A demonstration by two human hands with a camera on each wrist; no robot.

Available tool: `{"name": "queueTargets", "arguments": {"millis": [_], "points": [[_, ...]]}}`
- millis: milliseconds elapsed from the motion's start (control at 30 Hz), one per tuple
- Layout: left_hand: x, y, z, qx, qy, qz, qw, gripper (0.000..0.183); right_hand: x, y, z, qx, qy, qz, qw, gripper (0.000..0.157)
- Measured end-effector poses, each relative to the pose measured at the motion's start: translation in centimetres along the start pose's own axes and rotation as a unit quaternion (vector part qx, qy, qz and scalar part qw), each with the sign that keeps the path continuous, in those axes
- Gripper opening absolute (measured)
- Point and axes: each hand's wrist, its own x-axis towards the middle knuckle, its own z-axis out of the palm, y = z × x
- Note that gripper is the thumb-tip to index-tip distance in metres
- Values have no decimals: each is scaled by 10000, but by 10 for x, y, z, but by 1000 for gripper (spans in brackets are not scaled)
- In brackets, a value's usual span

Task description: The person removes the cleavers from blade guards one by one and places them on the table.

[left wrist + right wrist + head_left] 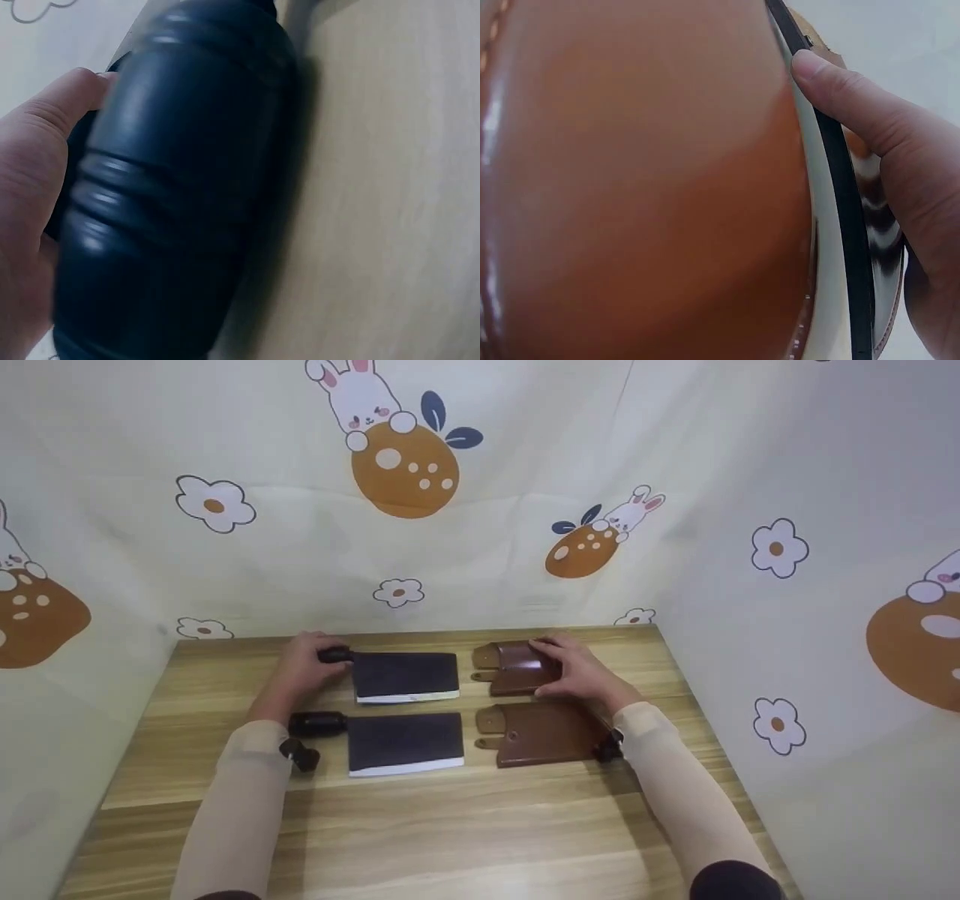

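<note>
Two cleavers with dark blades and black handles lie flat, one behind the other: the far cleaver (405, 675) and the near cleaver (405, 741). My left hand (300, 664) grips the far cleaver's handle. In the left wrist view the near cleaver's black handle (172, 150) covers most of that grip; the thumb shows behind it. To the right of the blades lie two brown leather sheaths with snap straps. My right hand (581, 671) holds the far sheath (514, 679), thumb on the near edge and fingers over the far one. The near sheath (547, 735) lies below my right wrist.
Everything lies on a wood-grain table (450, 832). A pale cloth (510, 540) printed with rabbits and flowers hangs along the back and both sides. Each wrist carries a small black camera, the left one (300, 754) just in front of the near cleaver's handle.
</note>
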Motion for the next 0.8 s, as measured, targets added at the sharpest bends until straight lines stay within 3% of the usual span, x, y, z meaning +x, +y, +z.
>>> {"name": "queueTargets", "arguments": {"millis": [267,500,800], "points": [[2,-9,5,90,-192,-204,9996,42,3,4,3,59,-293,49,9995,104],[0,-8,5,531,-237,-66,9983,45,6,4,1,2,-577,-61,9983,103],[-1,-7,9,331,-177,-131,9992,44,6,3,-1,91,-843,264,9961,107]]}}
